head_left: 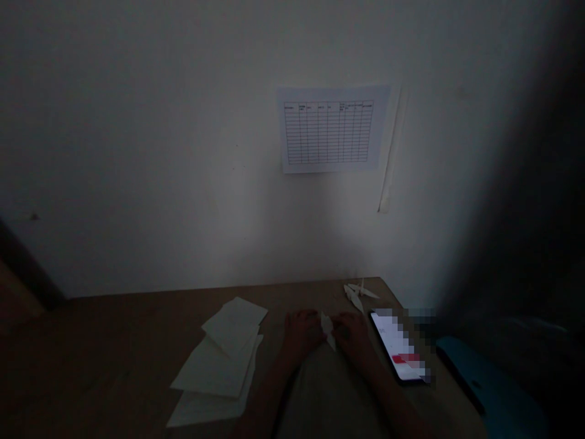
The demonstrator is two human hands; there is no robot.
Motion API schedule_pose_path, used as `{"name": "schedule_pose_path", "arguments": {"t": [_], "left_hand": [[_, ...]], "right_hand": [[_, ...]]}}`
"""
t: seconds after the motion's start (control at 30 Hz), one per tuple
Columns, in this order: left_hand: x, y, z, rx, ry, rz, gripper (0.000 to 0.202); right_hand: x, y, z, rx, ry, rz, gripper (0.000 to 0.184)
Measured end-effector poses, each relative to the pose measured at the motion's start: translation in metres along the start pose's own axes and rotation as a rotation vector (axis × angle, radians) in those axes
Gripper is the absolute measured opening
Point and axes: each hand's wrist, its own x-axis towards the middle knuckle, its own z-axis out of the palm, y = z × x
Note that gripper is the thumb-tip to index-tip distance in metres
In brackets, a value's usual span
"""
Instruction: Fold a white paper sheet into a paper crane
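Note:
A small piece of folded white paper, narrow and pointed at both ends, lies between my two hands over the table. My left hand has its fingers closed on the paper's left edge. On the other side, my right hand pinches the right edge. The scene is dim, so the fingertips are hard to make out. Beyond my right hand rest folded paper pieces, one of them shaped like a paper crane.
Loose sheets of white paper overlap on the table to the left. A lit phone lies near the right edge. Beside the table is a blue-green seat or case. A printed chart hangs on the wall behind.

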Motion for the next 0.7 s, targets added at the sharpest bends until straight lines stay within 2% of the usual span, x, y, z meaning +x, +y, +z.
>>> {"name": "schedule_pose_path", "arguments": {"t": [0.17,0.33,0.47,0.7], "left_hand": [[0.004,-0.007,0.006,-0.029,0.027,-0.009,0.049],[0.005,-0.011,0.009,-0.051,0.049,0.007,0.049],[0.003,-0.013,0.011,-0.052,0.083,0.022,0.046],[0.005,-0.015,0.011,-0.042,0.125,0.014,0.044]], "right_hand": [[0.002,0.002,-0.003,-0.063,0.111,-0.008,0.028],[0.0,0.003,-0.007,-0.325,0.276,-0.054,0.024],[-0.002,-0.001,-0.008,-0.408,0.178,-0.121,0.026],[-0.006,-0.011,-0.009,-0.251,0.019,-0.131,0.025]]}}
